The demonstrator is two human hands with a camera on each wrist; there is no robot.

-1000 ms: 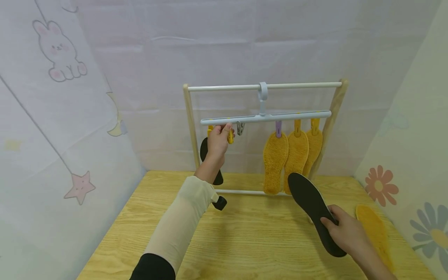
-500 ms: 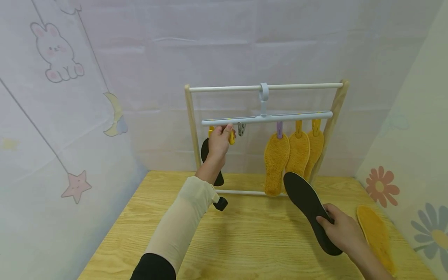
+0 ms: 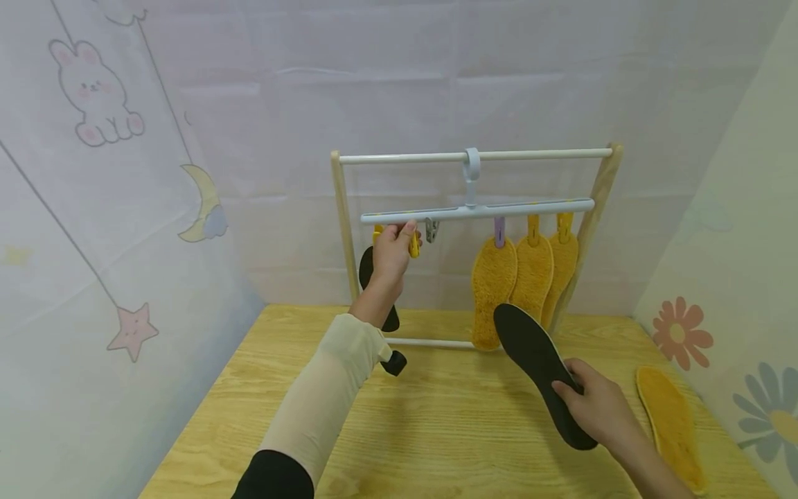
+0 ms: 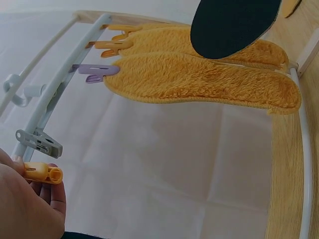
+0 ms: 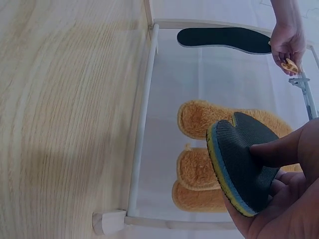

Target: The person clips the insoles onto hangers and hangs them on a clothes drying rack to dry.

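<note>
Fingers (image 3: 404,229) of our left hand (image 3: 389,253) pinched a yellow clip (image 3: 413,244) on the hanger bar (image 3: 476,210); our right hand (image 3: 592,405) gripped a black insole (image 3: 536,360) above the table (image 3: 436,430). Four insoles hung; one yellow insole (image 3: 672,423) lay unhung.

rack (image 3: 399,157) stands on wood table (image 3: 449,430), 12 o'clock of table centre. grey hanger (image 3: 530,206) hooked on its top bar. three fuzzy yellow insoles (image 3: 494,291) hang at 1 o'clock, overlapping, one on a purple clip (image 3: 498,232), two on yellow clips. grey clip (image 3: 429,229) hangs bare. dark insole (image 3: 366,267) hangs at 11 o'clock. loose yellow insole (image 3: 670,423) flat on table, 4 o'clock. backdrop prints: bunny (image 3: 93,93) 10 o'clock, moon (image 3: 202,204), star (image 3: 132,331) 9 o'clock, flowers (image 3: 682,331) 3 o'clock.
</note>
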